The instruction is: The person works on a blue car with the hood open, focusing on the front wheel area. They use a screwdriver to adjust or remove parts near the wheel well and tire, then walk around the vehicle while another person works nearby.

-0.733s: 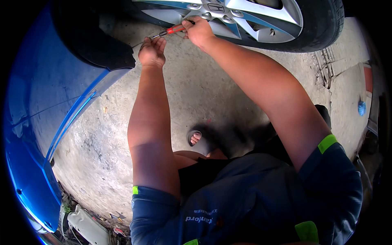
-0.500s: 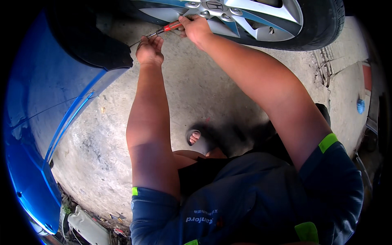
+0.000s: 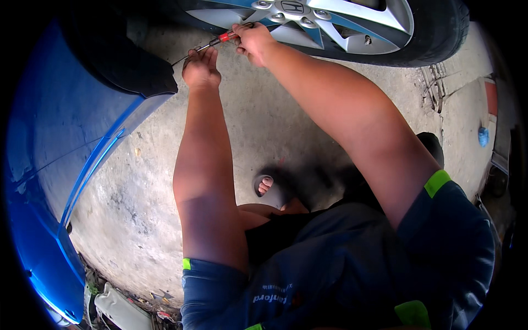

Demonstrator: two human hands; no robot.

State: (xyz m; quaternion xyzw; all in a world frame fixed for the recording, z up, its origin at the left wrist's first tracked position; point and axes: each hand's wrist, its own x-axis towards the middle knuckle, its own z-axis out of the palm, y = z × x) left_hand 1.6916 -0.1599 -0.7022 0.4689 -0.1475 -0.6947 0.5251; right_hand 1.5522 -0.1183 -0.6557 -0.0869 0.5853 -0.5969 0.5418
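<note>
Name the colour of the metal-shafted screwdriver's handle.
The handle is mainly red, in the head view.

There is one red-handled tool (image 3: 224, 37), one wheel (image 3: 434, 36), four visible wheel nuts (image 3: 307, 22) and one sandal (image 3: 274, 193).

Car panel (image 3: 60, 137) left, wheel (image 3: 335, 27) upper right, screwdriver (image 3: 225, 37) between, foot (image 3: 265, 185) below.

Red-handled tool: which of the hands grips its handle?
The right hand, nearer the wheel, grips the red handle; the left hand is at the metal shaft.
</note>
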